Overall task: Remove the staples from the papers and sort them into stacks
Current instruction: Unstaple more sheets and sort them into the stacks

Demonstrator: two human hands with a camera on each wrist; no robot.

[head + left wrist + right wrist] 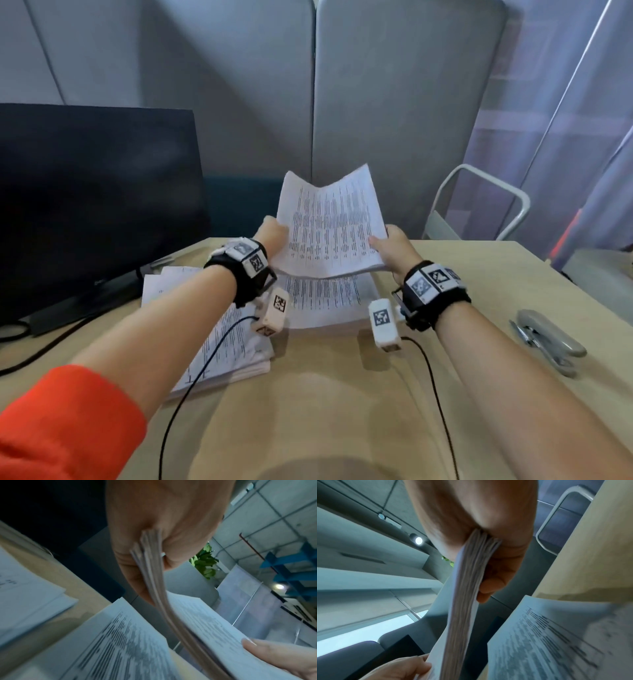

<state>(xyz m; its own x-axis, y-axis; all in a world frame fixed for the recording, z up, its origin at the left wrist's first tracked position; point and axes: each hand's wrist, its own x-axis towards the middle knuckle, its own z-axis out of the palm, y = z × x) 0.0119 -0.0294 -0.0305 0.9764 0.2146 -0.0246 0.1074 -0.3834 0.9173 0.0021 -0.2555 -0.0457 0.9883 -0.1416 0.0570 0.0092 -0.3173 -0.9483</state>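
Note:
Both hands hold a thick bundle of printed papers (330, 222) above the table, tilted up toward me and sagging in the middle. My left hand (272, 233) grips its left edge, thumb on top and fingers beneath. My right hand (390, 245) grips its right edge the same way. The left wrist view shows the bundle's edge (154, 566) clamped in the left hand (154, 536). The right wrist view shows the bundle's edge (467, 588) in the right hand (496, 561). Under the bundle lies a stack of printed papers (329, 301). A second, looser stack (222, 346) lies to its left.
A grey stapler or staple remover (548, 337) lies on the wooden table (342, 411) at the right. A dark monitor (96, 205) stands at the back left with cables running across the table. A white chair frame (479, 202) stands beyond the far edge.

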